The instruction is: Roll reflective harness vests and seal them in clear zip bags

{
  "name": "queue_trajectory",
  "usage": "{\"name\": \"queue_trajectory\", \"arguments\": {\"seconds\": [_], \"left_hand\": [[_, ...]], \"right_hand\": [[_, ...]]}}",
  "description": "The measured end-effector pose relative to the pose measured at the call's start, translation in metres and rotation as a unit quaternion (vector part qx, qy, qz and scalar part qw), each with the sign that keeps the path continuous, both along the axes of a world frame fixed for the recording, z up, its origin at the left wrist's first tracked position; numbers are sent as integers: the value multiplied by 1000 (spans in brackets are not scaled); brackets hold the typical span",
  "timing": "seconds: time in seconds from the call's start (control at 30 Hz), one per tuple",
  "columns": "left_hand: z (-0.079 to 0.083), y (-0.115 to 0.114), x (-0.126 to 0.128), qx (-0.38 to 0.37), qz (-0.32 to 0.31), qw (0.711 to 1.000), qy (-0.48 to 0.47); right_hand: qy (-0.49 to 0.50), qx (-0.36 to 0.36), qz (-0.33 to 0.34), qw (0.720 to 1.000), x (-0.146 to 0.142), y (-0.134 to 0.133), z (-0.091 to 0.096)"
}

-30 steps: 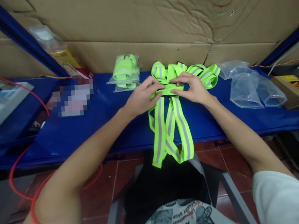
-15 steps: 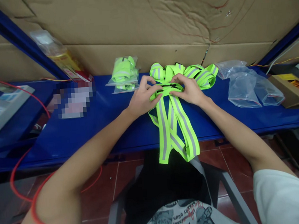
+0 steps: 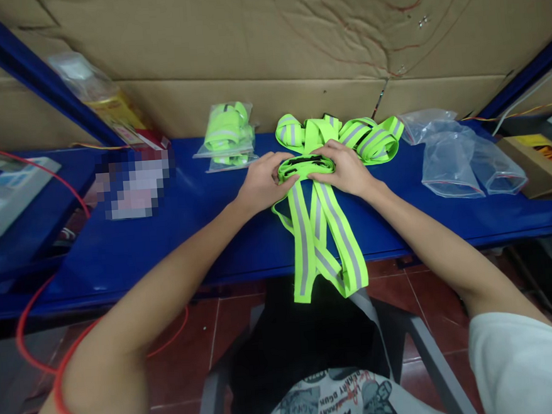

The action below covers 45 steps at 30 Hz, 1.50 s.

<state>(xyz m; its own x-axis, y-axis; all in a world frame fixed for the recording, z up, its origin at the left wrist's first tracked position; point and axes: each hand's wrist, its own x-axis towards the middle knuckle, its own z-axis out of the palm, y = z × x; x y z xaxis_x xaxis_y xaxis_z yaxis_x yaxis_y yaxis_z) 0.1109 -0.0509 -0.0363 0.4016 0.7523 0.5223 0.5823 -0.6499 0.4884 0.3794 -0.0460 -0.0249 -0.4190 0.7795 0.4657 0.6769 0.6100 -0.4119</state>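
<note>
Between my two hands is a neon-yellow reflective strap harness (image 3: 303, 243) with grey stripes, its upper part folded into a flat bundle with black parts showing in the fold. My left hand (image 3: 265, 181) grips the bundle's left end, thumb in front and fingers behind. On the right end, my right hand (image 3: 344, 167) holds it the same way. Loose straps hang from the bundle over the front edge of the blue table (image 3: 175, 252). Just behind my hands lie more rolled neon straps (image 3: 370, 138).
Clear bags with packed neon straps (image 3: 227, 131) lie back left. Empty clear zip bags (image 3: 452, 160) and an open cardboard box (image 3: 538, 173) are at the right. A bottle (image 3: 102, 96) stands at the left, and a red hose (image 3: 62, 360) loops beside my left arm.
My fingers have moved from bent, raised positions over the fold to lying round its ends. The bundle looks more compact, and the hanging straps have barely moved.
</note>
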Motion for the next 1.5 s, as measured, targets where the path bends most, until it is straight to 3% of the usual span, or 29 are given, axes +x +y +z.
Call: {"name": "queue_trajectory", "arguments": {"seconds": [0.1,0.27,0.4,0.5,0.6,0.7,0.83,1.03,1.33,1.5], "left_hand": [[1,0,0,-15,7,1000,-19],[6,-8,-1,0,18,1000,-25],[5,-10,1,14,51,998,-41],[-5,-3,2,-47,35,993,-104],[-16,5,4,-124,7,978,-170],[-19,8,5,-147,-3,969,-198],[-8,5,1,-83,-8,985,-153],[9,7,-14,-17,-14,1000,-10],[3,7,-11,-27,-11,997,-73],[-4,14,-19,32,-24,999,3]], "right_hand": [[-25,-5,-26,999,3,-1,3],[-11,-25,16,999,6,-3,10],[100,-91,0,991,0,-5,9],[210,-194,2,958,-6,-6,5],[263,-235,3,936,-9,-4,1],[194,-174,-8,965,-5,-3,3],[56,-51,11,997,5,-4,12],[12,-67,102,992,11,-4,19],[130,-117,60,983,8,3,-2],[47,-68,86,993,11,3,5]]}}
